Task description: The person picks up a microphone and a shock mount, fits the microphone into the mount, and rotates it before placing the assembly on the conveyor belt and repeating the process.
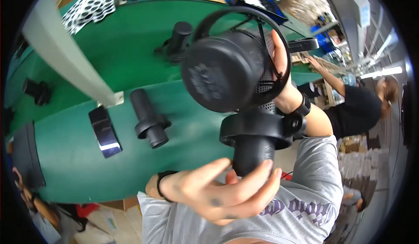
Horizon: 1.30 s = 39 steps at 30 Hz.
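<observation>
A large black microphone point(224, 69) with a perforated grille is held up in front of me, its round end face tilted toward the camera. Around it runs a black ring frame point(205, 23) with thin struts. My right hand point(281, 67) grips the far right side, fingers partly hidden behind the frame. Below the grille sits a black collared cylinder point(255, 148); whether it is joined to the microphone I cannot tell. The fingertips and thumb of my left hand point(222, 191) close around its lower end. A similar collared black cylinder point(148, 117) lies on the green table.
A dark phone point(104, 133) lies left of the loose cylinder. Further black parts point(176, 41) rest on the green table point(78, 156). A grey metal post point(65, 47) rises from the table. Another person point(358, 106) in black is at right; another person's hands point(26, 189) show at lower left.
</observation>
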Each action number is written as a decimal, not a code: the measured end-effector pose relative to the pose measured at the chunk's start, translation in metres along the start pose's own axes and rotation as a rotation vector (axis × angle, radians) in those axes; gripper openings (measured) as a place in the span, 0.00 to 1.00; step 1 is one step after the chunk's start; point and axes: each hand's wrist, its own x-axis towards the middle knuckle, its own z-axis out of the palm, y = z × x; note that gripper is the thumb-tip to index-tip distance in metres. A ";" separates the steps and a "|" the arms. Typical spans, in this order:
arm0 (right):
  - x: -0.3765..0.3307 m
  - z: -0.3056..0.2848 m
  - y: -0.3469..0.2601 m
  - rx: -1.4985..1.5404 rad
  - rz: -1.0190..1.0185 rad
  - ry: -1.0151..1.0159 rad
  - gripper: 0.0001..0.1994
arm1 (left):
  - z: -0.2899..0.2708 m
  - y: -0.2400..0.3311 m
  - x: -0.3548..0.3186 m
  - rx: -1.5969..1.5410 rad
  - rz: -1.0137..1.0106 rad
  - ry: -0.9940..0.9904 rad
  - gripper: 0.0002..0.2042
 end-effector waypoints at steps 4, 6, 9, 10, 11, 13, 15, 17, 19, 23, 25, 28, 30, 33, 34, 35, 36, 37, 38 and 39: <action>-0.024 -0.019 -0.071 -0.455 -0.809 0.066 0.32 | 0.018 -0.018 0.002 -0.052 -0.102 0.143 0.06; -0.044 0.011 -0.103 -0.914 -1.070 -0.020 0.27 | -0.021 -0.012 -0.001 0.059 -0.115 0.127 0.05; -0.071 -0.014 -0.144 -1.661 -1.231 0.236 0.28 | 0.000 -0.023 -0.015 -0.039 -0.148 0.106 0.03; -0.072 -0.028 -0.155 -1.798 -1.189 0.309 0.29 | 0.002 -0.024 -0.016 -0.034 -0.223 0.082 0.03; -0.075 -0.042 -0.164 -1.901 -1.156 0.375 0.29 | 0.001 -0.022 -0.014 -0.044 -0.199 0.081 0.03; -0.077 -0.086 -0.184 -2.040 -1.052 0.541 0.28 | -0.001 -0.019 -0.011 0.051 -0.284 0.012 0.04; -0.078 -0.148 -0.206 -2.116 -1.141 0.613 0.25 | 0.000 -0.020 -0.009 0.070 -0.270 0.019 0.05; -0.079 -0.177 -0.208 -2.155 -0.845 0.597 0.25 | -0.003 -0.026 -0.012 0.075 -0.258 -0.075 0.04; -0.076 -0.203 -0.210 -2.273 -0.678 0.476 0.25 | -0.005 -0.029 -0.008 0.086 -0.235 -0.119 0.05; -0.057 -0.221 -0.195 -2.279 -0.302 0.267 0.28 | -0.008 -0.026 0.003 0.071 -0.323 -0.246 0.04; -0.046 -0.227 -0.184 -2.277 -0.320 0.109 0.29 | -0.004 -0.021 0.001 0.145 -0.341 -0.232 0.05; -0.038 -0.240 -0.176 -2.235 -0.252 -0.018 0.28 | 0.001 -0.014 -0.003 0.186 -0.336 -0.223 0.04; -0.038 -0.255 -0.174 -2.251 -0.264 -0.045 0.29 | 0.002 -0.010 -0.007 0.216 -0.345 -0.209 0.03; -0.036 -0.278 -0.169 -2.232 -0.219 -0.055 0.29 | 0.001 -0.006 -0.009 0.233 -0.356 -0.247 0.04; -0.036 -0.280 -0.167 -2.238 -0.188 -0.066 0.28 | 0.001 -0.006 -0.010 0.240 -0.359 -0.248 0.04; -0.035 -0.282 -0.166 -2.244 -0.157 -0.077 0.28 | 0.001 -0.005 -0.011 0.242 -0.357 -0.254 0.04; -0.035 -0.283 -0.164 -2.275 -0.093 -0.065 0.27 | 0.001 -0.005 -0.011 0.242 -0.366 -0.258 0.04; -0.035 -0.288 -0.162 -2.271 -0.090 -0.060 0.27 | 0.003 -0.005 -0.011 0.234 -0.376 -0.260 0.05; -0.033 -0.295 -0.159 -2.278 -0.091 -0.090 0.26 | 0.005 -0.005 -0.010 0.230 -0.373 -0.264 0.05; -0.033 -0.301 -0.157 -2.286 -0.092 -0.119 0.26 | 0.006 -0.005 -0.010 0.234 -0.386 -0.278 0.05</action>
